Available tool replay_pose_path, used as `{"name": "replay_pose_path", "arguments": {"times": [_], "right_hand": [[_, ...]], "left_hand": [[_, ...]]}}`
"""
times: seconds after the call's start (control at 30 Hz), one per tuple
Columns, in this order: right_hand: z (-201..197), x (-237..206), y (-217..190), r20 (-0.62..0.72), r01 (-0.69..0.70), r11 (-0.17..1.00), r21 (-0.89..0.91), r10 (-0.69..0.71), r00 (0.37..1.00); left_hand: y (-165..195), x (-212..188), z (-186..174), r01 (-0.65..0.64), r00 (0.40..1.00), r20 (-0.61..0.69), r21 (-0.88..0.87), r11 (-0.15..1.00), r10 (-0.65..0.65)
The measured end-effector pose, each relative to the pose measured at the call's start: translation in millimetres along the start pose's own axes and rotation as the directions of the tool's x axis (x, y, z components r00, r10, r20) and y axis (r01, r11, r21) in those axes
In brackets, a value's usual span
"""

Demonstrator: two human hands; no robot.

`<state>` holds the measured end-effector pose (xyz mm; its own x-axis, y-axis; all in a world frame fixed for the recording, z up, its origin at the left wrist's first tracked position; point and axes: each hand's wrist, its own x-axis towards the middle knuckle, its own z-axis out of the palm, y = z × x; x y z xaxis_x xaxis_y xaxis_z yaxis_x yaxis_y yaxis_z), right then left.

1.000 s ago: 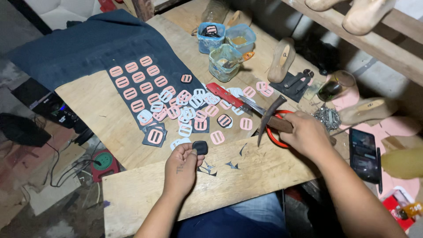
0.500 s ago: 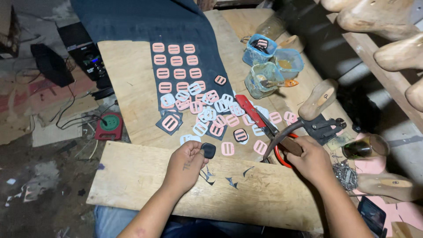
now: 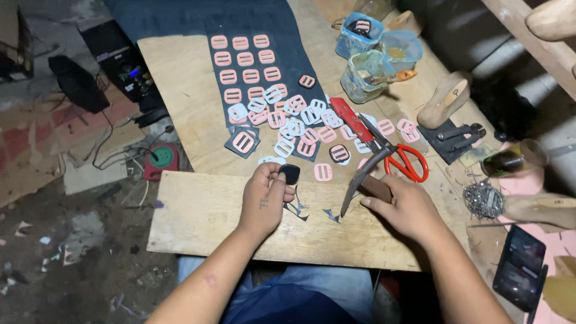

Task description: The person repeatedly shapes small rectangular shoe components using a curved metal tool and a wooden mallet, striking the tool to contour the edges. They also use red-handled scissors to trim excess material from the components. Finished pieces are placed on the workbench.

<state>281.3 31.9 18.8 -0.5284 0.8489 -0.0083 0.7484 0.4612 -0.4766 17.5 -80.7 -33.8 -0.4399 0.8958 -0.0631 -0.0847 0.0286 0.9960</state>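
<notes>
Pinching a small dark piece (image 3: 290,174) between thumb and fingers, the left hand (image 3: 264,201) is rested on a pale wooden board (image 3: 198,210), with the piece held at the fingertips just above the board's far edge. The right hand (image 3: 408,207) is clenched around the wooden handle of a hammer (image 3: 363,180), whose dark curved head is pointed down toward the board, between the two hands. A few dark offcuts (image 3: 300,210) are seen lying on the board just beside the left hand and below the hammer head.

Just beyond the right hand, a pair of red-handled scissors (image 3: 405,162) is laid on the plywood table (image 3: 180,108), and a red-handled cutter (image 3: 351,119) lies slightly farther out. Beyond the left hand, pink and white slotted buckle shapes (image 3: 288,129) are scattered loosely, and farther still more pink ones are set in neat rows on a dark blue cloth (image 3: 198,18).

To the outer side of the right hand, a heap of small nails (image 3: 483,198) is seen near a dark phone (image 3: 517,267). A wooden shoe last (image 3: 447,99) and black pliers (image 3: 456,135) lie past the scissors. Farthest from both hands, blue-tinted plastic cups (image 3: 375,54) are grouped together.
</notes>
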Motion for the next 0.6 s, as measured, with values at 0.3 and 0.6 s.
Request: {"name": "replay_pose_path", "arguments": {"times": [0.3, 0.6], "right_hand": [[0.8, 7.0, -30.0, 0.032, -0.158, 0.976, -0.149, 0.165, 0.986], [-9.4, -64.6, -65.7, 0.133, -0.326, 0.937, -0.129, 0.342, 0.93]], "left_hand": [[20.8, -6.2, -6.9, 0.018, 0.999, 0.036, -0.008, 1.0, -0.018], [66.2, -78.7, -59.3, -0.019, 0.954, 0.28, 0.409, 0.912, -0.106]]}}
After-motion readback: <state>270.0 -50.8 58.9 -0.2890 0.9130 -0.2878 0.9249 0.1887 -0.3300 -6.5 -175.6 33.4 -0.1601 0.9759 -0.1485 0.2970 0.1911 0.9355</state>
